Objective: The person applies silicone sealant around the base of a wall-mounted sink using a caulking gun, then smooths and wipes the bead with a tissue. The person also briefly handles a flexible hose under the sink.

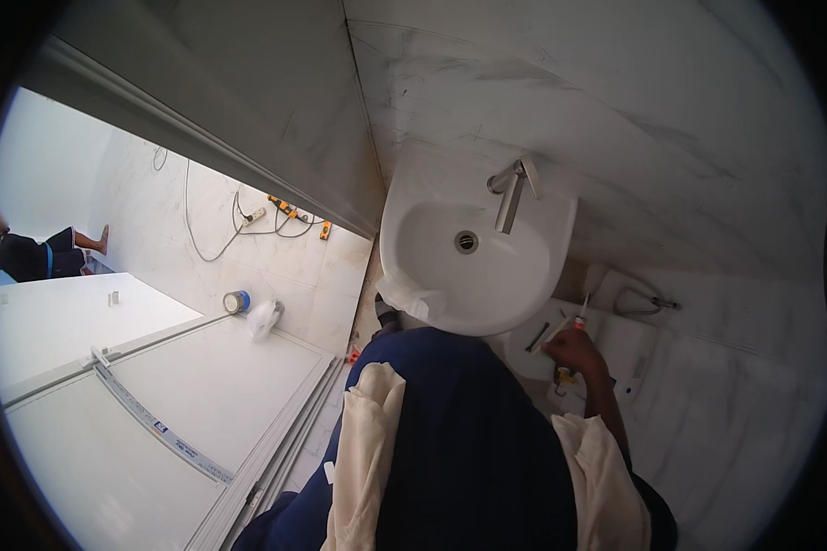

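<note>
My right hand (572, 353) reaches down beside the sink to a white ledge (520, 364) with small items on it. Its fingers are bent together; what they hold, if anything, is too small to make out. Close to the fingertips lies a short dark rod (537, 337). Just beyond the hand stands a thin-tipped thing with a red and white collar (581, 321). A yellow and dark item (565, 376) lies partly hidden under the wrist. My left hand is out of view. The white washbasin (547, 275) with a chrome tap (510, 207) is in front of me.
White crumpled plastic (412, 298) hangs at the basin's left rim. A grey hose (648, 301) lies by the right wall. Through the doorway are white panels (175, 376), a can (236, 301), cables, a power strip (254, 217) and another person (41, 257).
</note>
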Action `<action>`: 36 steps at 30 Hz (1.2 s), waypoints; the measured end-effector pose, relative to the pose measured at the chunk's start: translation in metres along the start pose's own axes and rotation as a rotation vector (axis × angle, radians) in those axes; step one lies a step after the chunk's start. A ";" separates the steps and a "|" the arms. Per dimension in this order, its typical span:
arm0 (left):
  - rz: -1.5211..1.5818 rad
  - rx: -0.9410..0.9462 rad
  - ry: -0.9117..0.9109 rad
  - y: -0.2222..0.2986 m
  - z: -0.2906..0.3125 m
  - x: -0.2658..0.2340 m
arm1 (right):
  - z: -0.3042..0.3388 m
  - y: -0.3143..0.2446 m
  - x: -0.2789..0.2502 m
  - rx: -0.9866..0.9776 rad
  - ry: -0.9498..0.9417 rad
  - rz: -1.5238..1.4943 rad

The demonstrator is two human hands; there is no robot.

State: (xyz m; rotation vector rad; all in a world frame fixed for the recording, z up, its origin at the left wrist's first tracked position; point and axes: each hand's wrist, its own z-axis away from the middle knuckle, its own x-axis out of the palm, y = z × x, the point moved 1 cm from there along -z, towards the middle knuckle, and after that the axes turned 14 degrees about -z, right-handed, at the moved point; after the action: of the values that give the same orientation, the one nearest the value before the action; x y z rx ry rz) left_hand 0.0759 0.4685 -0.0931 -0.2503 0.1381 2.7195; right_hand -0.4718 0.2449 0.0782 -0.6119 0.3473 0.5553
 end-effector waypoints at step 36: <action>1.026 0.840 -0.957 0.316 0.114 0.007 | -0.064 -0.182 0.126 -0.562 -0.422 -1.014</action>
State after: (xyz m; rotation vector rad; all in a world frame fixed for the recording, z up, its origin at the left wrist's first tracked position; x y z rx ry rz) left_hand -0.0752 0.1977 0.0363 1.7100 1.3346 2.9386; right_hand -0.2745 0.1293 0.0512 -1.0770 -0.5386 -0.2272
